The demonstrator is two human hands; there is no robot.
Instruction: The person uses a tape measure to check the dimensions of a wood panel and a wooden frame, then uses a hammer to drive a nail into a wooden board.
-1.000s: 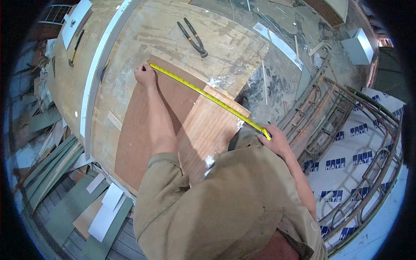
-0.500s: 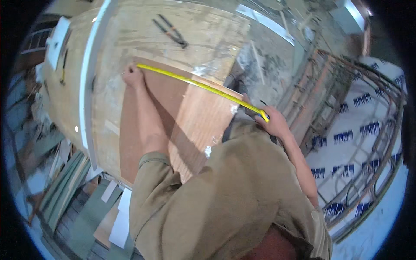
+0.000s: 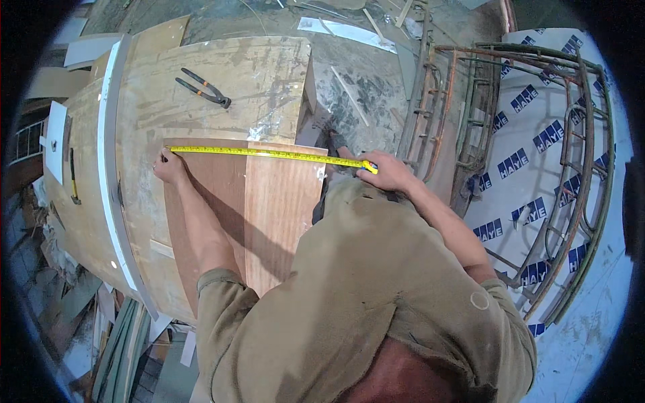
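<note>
Measuring step, by the look of it: left hand [image 3: 168,166] pins the tape [image 3: 269,154] end at the board [image 3: 248,208] edge, right hand [image 3: 386,171] grips its case; reading the mark seems next

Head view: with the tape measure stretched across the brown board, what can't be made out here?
- Tape measure: its markings are too small to tell any reading.
- Tape case: hidden inside the right hand.
- Tape tip: covered by the left hand at the brown board's left corner.
- Board's near end: hidden under the person's shirt and left forearm.
- Pliers on the workbench: too small to tell their jaw state.
</note>
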